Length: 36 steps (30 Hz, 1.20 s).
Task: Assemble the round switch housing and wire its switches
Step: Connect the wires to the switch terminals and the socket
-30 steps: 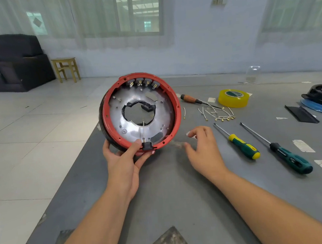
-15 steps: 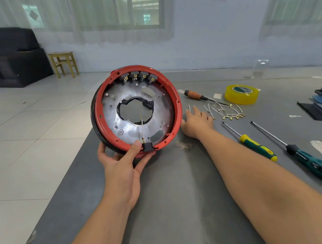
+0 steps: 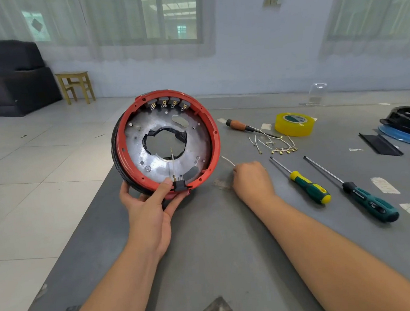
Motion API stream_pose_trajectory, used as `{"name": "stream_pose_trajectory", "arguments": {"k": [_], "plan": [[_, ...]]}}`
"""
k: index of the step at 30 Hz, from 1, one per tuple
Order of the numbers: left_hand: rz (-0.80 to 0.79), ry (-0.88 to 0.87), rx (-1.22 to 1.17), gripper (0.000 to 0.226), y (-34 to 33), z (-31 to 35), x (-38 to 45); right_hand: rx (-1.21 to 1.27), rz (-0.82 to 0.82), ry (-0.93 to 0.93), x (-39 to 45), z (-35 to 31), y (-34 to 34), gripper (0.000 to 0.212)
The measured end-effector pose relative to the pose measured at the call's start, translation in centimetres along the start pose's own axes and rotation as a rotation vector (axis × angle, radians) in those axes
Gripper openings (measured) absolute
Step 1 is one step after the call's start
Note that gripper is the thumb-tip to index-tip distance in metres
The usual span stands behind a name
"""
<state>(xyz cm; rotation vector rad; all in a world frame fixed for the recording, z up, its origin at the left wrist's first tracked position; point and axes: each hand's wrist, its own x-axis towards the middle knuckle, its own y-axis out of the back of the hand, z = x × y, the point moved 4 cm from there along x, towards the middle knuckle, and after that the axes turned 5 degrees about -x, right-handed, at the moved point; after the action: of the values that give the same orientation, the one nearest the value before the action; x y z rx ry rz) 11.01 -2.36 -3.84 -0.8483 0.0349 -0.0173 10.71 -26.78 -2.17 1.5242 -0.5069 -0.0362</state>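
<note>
Left hand [image 3: 151, 209] grips round housing [image 3: 165, 144] at lower rim, upright, thumb by black switch [image 3: 179, 184]: red plastic ring, dull metal plate. Right of housing, right hand [image 3: 252, 181] pinches thin white wire [image 3: 228, 161] above matte grey table [image 3: 220, 253]. Screwdrivers beyond.

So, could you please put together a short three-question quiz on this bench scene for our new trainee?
1. True or false: the left hand holds the round housing tilted up off the table.
2. What does the right hand pinch? A) white wire B) yellow tape roll C) a screwdriver
3. Fill in: the housing's rim is coloured ____.

Key: 1 true; 2 A; 3 red.
</note>
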Motion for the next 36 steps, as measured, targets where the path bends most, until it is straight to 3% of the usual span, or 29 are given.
{"name": "stream_pose_trajectory", "arguments": {"k": [6, 11, 13, 15, 18, 22, 29, 36], "plan": [[0.005, -0.015, 0.015, 0.083, -0.5, 0.4, -1.4, 0.294, 0.073, -0.042, -5.1, 1.2, 1.4, 0.032], [0.006, -0.041, 0.069, 0.087, -0.9, 0.4, -2.2, 0.897, 0.101, -0.335, -6.6, 2.8, 2.1, 0.038], [-0.013, -0.044, 0.102, 0.088, -1.2, 0.3, -2.4, 1.297, 0.057, -0.428, -6.5, 2.7, 2.2, 0.032], [-0.026, -0.039, 0.115, 0.088, -1.2, 0.1, -2.4, 1.655, -0.020, -0.452, -6.6, 2.0, 2.5, 0.021], [-0.027, -0.018, 0.093, 0.088, -1.0, -0.1, -2.1, 1.872, -0.116, -0.379, -6.6, 0.5, 3.2, 0.014], [-0.019, 0.010, 0.067, 0.085, -0.6, -0.3, -1.7, 1.907, -0.198, -0.276, -6.5, -1.3, 4.0, 0.013], [-0.034, 0.056, 0.050, 0.085, -0.5, -0.6, -1.0, 1.544, -0.161, -0.077, -5.7, -3.7, 5.0, 0.012], [-0.103, 0.058, 0.085, 0.086, -0.9, -0.6, -0.8, 1.398, -0.159, 0.039, -3.5, -5.9, 6.8, 0.013]]}}
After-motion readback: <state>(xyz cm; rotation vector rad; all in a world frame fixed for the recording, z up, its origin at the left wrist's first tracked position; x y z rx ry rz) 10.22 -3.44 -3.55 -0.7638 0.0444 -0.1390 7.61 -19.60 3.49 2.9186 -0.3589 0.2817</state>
